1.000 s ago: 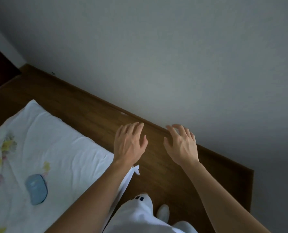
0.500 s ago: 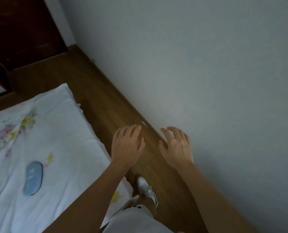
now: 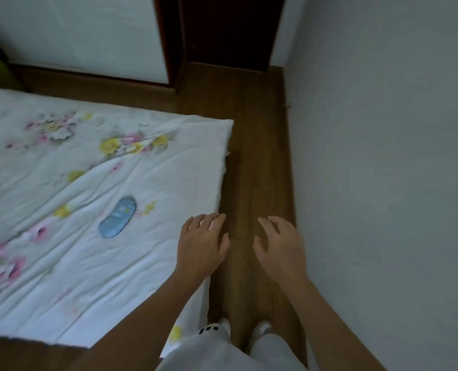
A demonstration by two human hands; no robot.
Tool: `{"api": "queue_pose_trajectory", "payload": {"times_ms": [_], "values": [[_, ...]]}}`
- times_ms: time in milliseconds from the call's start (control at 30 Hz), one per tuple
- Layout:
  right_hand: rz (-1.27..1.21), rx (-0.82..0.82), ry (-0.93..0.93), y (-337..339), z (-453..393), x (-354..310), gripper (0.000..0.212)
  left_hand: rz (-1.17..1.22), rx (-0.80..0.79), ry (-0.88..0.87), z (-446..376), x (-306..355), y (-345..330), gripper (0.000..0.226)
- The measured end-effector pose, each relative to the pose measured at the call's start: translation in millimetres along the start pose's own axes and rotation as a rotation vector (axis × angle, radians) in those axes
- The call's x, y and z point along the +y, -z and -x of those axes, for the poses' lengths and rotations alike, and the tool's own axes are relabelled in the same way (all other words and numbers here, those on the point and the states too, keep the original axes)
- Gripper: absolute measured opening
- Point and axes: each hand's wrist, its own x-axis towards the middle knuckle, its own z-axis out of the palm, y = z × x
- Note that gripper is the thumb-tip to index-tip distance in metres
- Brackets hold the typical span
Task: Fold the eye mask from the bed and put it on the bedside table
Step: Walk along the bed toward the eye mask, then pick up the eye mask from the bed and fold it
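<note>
Head view: eye mask (image 3: 117,217) lies flat on the bed (image 3: 62,183) near its right edge, long axis diagonal. Left hand (image 3: 201,246), spread and empty, is nearer, mask to its left; right hand (image 3: 281,247) also empty, loosely spread.

My view swings left from the wall (image 3: 383,183) toward the bed (image 3: 88,263), so the blue eye mask (image 3: 117,217) now sits nearer frame centre. My left hand (image 3: 201,245) now hangs over the quilt's edge, and a dark doorway (image 3: 227,30) appears ahead.
</note>
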Motion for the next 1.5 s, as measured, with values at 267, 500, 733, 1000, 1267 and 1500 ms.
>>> {"api": "queue_pose_trajectory", "payload": {"times_ms": [267,500,733,1000,1267,1500], "values": [[-0.026,-0.17,0.402,-43,-129,-53,0.043,-0.071,0.108,0.393,-32,-58,7,0.043],[-0.051,-0.354,0.746,-81,-236,-91,0.043,-0.125,0.133,0.741,-76,-73,5,0.045],[-0.044,-0.507,1.044,-109,-303,-133,0.044,-0.134,0.194,1.026,-109,-77,15,0.044],[-0.028,-0.618,1.284,-164,-332,-167,0.046,-0.159,0.243,1.212,-98,-123,14,0.043],[0.008,-0.65,1.376,-264,-340,-188,0.052,-0.127,0.245,1.155,-72,-203,-49,0.05],[0.133,-0.72,1.422,-396,-336,-211,0.057,-0.075,0.141,1.067,-58,-304,-144,0.061]]}}
